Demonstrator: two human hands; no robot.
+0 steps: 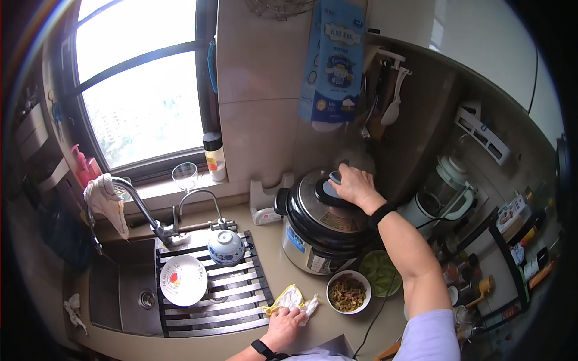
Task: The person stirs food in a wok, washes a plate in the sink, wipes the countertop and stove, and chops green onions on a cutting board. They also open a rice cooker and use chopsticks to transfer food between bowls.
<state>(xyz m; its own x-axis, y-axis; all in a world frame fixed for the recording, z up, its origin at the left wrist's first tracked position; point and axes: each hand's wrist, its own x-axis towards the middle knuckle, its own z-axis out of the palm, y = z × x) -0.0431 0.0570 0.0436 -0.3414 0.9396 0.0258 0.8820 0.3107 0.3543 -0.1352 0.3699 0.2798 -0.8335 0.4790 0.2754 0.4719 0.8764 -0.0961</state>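
My right hand (354, 186) grips the handle on top of an electric pressure cooker (311, 250). Its metal lid (307, 198) sits on the pot, and faint steam hangs behind it. At the counter's front, my left hand (285, 326) rests on a white dishcloth (291, 300) with yellow trim, beside the sink rack. Whether its fingers are pinching the cloth or just pressing on it is unclear. Right of the cloth stands a white bowl of cooked food (347, 293). A green dish (381, 273) holding green vegetables is partly behind my right forearm.
A roll-up drying rack (239, 280) over the sink (126, 289) bears a white plate (184, 280) and an overturned blue-and-white bowl (226, 247). A cloth hangs on the faucet (135, 194). A blender (440, 194) stands back right. A power cord (377, 316) crosses the counter.
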